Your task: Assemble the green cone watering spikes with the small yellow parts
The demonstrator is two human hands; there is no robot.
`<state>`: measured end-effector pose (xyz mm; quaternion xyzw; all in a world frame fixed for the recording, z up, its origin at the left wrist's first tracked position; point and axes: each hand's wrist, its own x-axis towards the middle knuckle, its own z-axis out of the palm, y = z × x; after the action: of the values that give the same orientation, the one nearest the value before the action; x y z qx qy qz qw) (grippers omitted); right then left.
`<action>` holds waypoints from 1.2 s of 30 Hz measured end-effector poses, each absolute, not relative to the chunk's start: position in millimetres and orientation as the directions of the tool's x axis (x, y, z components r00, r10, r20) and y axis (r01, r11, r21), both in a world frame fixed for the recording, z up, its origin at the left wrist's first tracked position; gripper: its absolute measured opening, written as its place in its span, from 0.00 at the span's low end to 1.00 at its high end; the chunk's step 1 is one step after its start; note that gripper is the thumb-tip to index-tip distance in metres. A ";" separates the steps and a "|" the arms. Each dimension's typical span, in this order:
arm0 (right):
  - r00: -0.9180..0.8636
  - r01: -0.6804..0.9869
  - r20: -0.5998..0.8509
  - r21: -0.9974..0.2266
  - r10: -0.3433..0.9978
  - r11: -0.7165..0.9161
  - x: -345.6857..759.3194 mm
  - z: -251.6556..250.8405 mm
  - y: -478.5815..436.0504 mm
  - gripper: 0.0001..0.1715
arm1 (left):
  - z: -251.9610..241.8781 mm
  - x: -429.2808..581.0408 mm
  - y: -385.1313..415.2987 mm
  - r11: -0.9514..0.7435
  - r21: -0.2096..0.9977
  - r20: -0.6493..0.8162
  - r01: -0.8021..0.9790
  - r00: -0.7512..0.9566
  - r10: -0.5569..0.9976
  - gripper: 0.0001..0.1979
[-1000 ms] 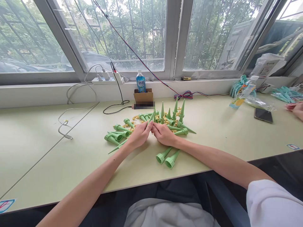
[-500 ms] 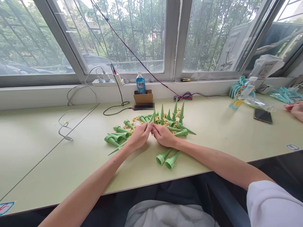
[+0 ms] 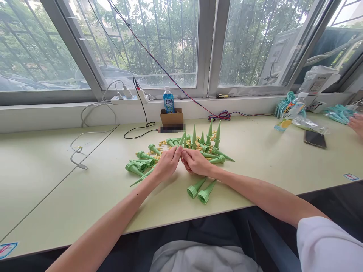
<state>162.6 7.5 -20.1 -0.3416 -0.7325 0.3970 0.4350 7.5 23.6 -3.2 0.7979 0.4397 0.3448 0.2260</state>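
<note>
My left hand (image 3: 168, 163) is closed around a green plant watering spike (image 3: 182, 139), whose pointed tip sticks up above the fingers. Pressed against it from the right is my right hand (image 3: 196, 161), fingers curled in a pinch at the spike's lower part; whatever they grip is hidden. Around both hands lie several more green spikes, with hollow threaded ends, and small yellow valve pieces (image 3: 162, 142). Behind the hands a few spikes (image 3: 194, 136) stand upright. Two loose spikes (image 3: 203, 195) rest nearer the table's front edge.
A blue-labelled bottle (image 3: 168, 100) stands behind a small cardboard box (image 3: 171, 117). To the right are a phone (image 3: 314, 139), a clear bottle (image 3: 293, 110), teal hangers (image 3: 286, 105) and another person's hand (image 3: 356, 124). A white cable (image 3: 78, 151) lies at left.
My right hand's fingers have shifted slightly against the spike, with the lower fingers curling more into view. The other person's hand at the right edge has moved. The loose spikes lie as before.
</note>
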 end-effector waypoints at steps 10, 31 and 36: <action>-0.440 -0.135 0.229 -0.973 0.868 0.188 158.7 -19.4 7.5 0.25 | -5.8 8.5 25.4 -0.534 0.630 0.402 0.565 0.351 0.846 0.21; -0.393 0.511 0.620 -0.466 0.679 0.722 170.5 -20.5 16.3 0.12 | 4.8 9.6 24.4 -0.141 0.967 0.080 0.213 0.272 0.959 0.24; -0.437 0.585 0.638 -0.334 0.635 0.739 175.4 -16.6 17.0 0.16 | 2.5 11.0 19.6 -0.121 0.974 0.053 0.191 0.324 0.945 0.28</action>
<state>175.4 17.0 -16.6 -0.3601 -0.8469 0.0316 0.3899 11.0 19.6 2.5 0.6450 0.4402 0.3797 0.4959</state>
